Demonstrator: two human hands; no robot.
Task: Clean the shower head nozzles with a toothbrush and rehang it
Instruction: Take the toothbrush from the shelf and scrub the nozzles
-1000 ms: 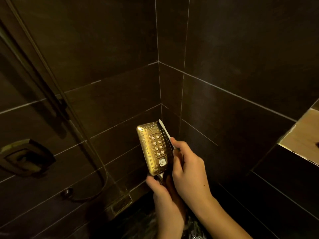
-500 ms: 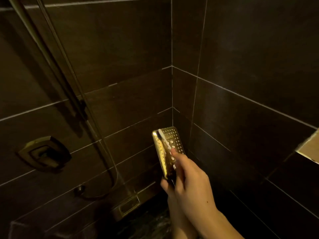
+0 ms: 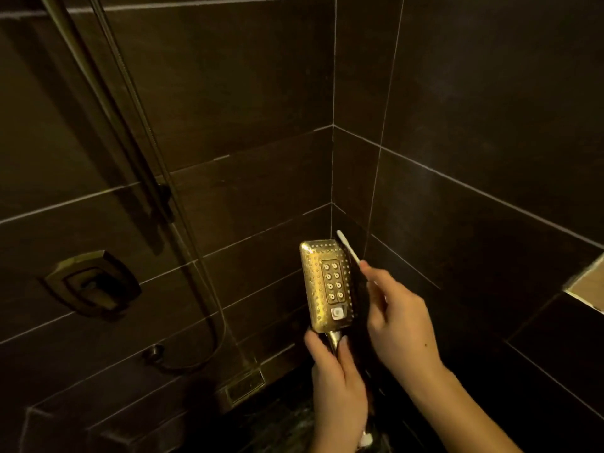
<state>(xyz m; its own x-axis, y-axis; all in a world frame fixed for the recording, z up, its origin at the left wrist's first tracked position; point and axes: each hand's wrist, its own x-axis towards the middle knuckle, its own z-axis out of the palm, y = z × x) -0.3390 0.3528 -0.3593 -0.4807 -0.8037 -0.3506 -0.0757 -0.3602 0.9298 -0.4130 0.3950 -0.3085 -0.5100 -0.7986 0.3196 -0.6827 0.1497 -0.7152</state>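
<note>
Shower head [image 3: 325, 284]: gold, upright, low in the middle of the frame, holes facing the camera.
Left hand [image 3: 336, 384]: fingers wrapped round the handle under the shower head.
Right hand [image 3: 400, 325]: pinches a white toothbrush [image 3: 349, 247].
Toothbrush: its tip sits by the top right edge of the shower head.
Hose [image 3: 196, 279]: hangs down the dark tile wall [image 3: 228, 93] on the left.
Knob [image 3: 93, 282]: on the wall, left side.

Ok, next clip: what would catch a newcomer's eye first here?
The gold shower head, lit against dark wall tiles, held up by its handle in the left hand. Beside its right edge, the right hand holds a white toothbrush pointing up.
</note>
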